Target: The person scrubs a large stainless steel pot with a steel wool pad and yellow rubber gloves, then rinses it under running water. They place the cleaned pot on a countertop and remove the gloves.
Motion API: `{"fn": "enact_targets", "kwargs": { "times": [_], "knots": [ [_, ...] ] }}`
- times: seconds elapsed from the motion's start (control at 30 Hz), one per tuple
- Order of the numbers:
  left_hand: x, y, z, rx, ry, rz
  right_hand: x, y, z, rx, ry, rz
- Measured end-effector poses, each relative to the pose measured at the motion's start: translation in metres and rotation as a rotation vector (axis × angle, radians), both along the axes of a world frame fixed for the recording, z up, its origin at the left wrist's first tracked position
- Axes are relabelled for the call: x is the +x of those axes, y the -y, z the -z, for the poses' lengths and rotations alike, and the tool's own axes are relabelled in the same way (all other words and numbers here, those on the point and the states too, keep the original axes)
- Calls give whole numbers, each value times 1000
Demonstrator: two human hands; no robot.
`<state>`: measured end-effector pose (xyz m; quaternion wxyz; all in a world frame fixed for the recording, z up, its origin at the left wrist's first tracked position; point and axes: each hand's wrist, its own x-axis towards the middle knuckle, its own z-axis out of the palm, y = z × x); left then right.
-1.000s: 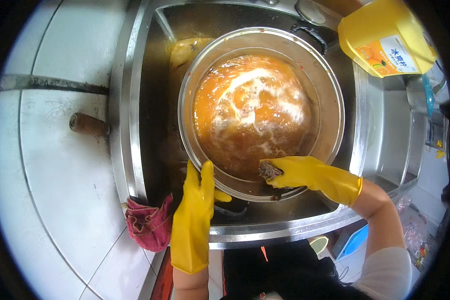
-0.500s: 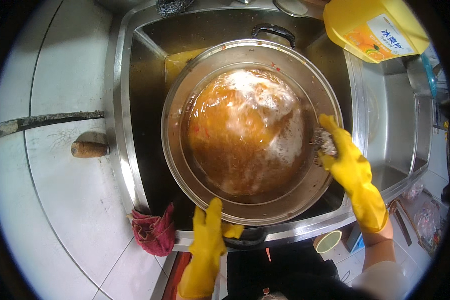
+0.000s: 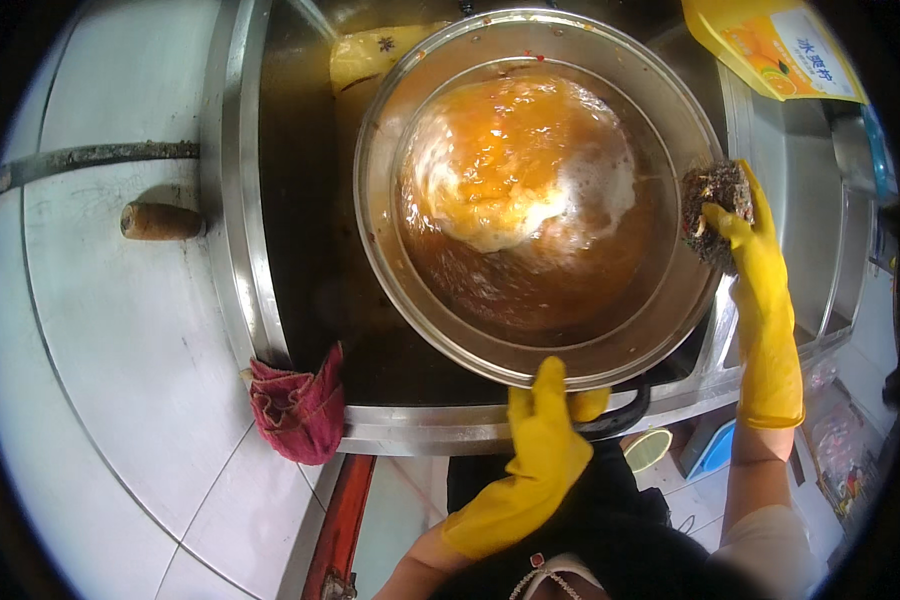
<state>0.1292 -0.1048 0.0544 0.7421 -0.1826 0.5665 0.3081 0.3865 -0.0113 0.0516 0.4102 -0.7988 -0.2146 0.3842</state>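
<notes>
A wide steel pot [image 3: 378, 270] sits in the sink, with brown, foamy water [image 3: 530, 170] swirling inside it. My left hand [image 3: 550, 430], in a yellow rubber glove, grips the pot's near side by its rim, close to the black handle [image 3: 620, 412]; part of its fingers is hidden below the rim. My right hand [image 3: 755, 235], gloved in yellow too, is closed on a dark scouring pad [image 3: 708, 205] at the right rim of the pot. The pad is matted with bits of debris.
The steel sink [image 3: 240, 200] surrounds the pot. A maroon cloth [image 3: 298, 405] hangs over its near left corner. A yellow jug [image 3: 770, 45] stands at the far right. Left on the white tiles is a brown cylindrical stub [image 3: 160, 221].
The pot has shifted right and away from me. My left hand has moved right along the near rim; my right hand has lifted the scouring pad from the inner wall to the rim.
</notes>
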Motion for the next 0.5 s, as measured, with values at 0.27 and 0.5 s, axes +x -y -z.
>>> {"fn": "enact_targets", "kwargs": {
  "times": [0.27, 0.5],
  "knots": [
    [49, 12, 43, 82, 236, 124, 7, -36, 44, 95, 540, -501],
    [-44, -80, 50, 361, -616, 131, -16, -75, 114, -209, 691, -1086]
  ]
}}
